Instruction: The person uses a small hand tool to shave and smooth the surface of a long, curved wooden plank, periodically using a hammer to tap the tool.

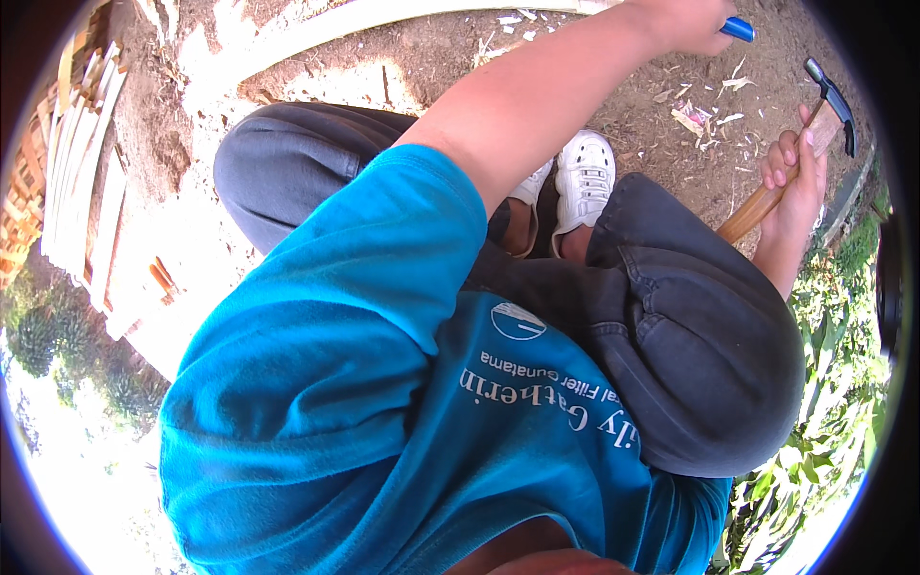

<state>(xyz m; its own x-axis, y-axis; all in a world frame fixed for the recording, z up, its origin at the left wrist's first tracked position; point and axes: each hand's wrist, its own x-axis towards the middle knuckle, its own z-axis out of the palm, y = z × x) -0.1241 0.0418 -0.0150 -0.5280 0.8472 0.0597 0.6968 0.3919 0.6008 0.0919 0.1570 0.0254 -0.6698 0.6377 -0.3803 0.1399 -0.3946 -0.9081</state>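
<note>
My left hand (695,21) is at the top edge, its arm stretched across in front of me to the right. From the closed fist sticks out the blue end of a handle (738,29); the rest of that tool is hidden or out of view. A long pale wooden strip (383,21) curves along the top and reaches close to the left wrist. On the right, my right hand (793,172) grips a claw hammer (822,125) high on its wooden handle, just below the dark metal head. The handle slants down behind my right knee.
White clogs (585,177) on my feet stand between my bent legs. Wood shavings (692,117) lie scattered on the bare soil (661,158). At the left are pale slats (86,163) and woven strips (24,206). Green plants (829,383) grow along the right side.
</note>
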